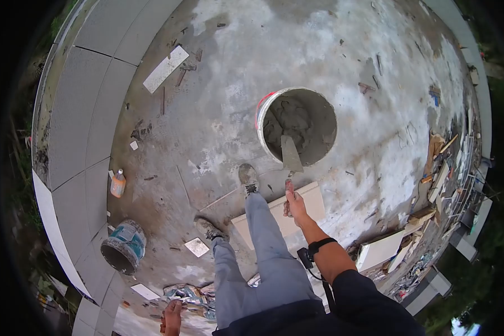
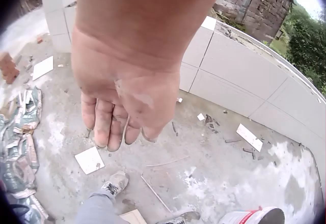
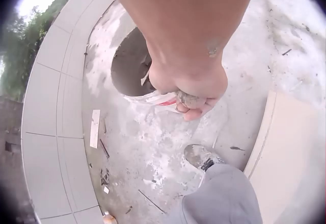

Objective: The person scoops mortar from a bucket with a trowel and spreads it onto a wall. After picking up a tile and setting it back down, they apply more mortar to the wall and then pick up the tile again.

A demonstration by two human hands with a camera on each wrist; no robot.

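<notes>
The right hand (image 1: 294, 205) grips the handle of a trowel (image 1: 292, 154), whose blade reaches over the near rim of a large bucket (image 1: 262, 137). Wet grey mortar (image 1: 293, 117) lies inside that bucket. From the right wrist view, the right hand (image 3: 191, 89) has its fingers curled round the handle, beside the bucket (image 3: 147, 100). At the lower edge of the head view hangs the left hand (image 1: 172, 318); in the left wrist view the left hand (image 2: 122, 99) holds nothing, its fingers loosely hanging.
A long pale tile (image 1: 277, 217) lies by the feet. Another bucket (image 1: 131, 238) and an orange bottle (image 1: 118, 183) stand near the tiled low wall (image 1: 73, 117) at left. Scrap boards (image 1: 379, 250) and debris lie at right; crumpled bags (image 2: 20, 158) lie on the floor.
</notes>
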